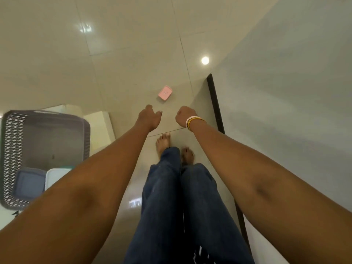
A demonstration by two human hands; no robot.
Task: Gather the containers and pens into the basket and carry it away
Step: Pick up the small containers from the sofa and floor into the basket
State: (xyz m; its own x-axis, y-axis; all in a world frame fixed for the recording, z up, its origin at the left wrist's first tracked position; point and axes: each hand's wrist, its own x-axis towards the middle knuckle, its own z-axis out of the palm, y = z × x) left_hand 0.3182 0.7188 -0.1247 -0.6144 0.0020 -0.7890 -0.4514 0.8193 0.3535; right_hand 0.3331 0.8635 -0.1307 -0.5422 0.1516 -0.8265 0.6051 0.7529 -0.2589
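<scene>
A small pink container (165,93) lies on the tiled floor ahead of my feet. My left hand (149,117) is stretched out just short of it, fingers apart and holding nothing. My right hand (185,116), with bangles on its wrist, is curled into a fist beside it and nothing shows in it. A grey lattice basket (11,149) stands at the left on a white surface. Inside it lie a blue-lidded container (30,182) and a white-lidded container (56,177), partly hidden by my left forearm. No pens are visible.
A pale wall (285,92) with a dark skirting strip (215,103) runs along the right side. Glossy beige floor tiles (123,44) spread ahead, with ceiling lights reflected in them. My bare feet and jeans are below the hands.
</scene>
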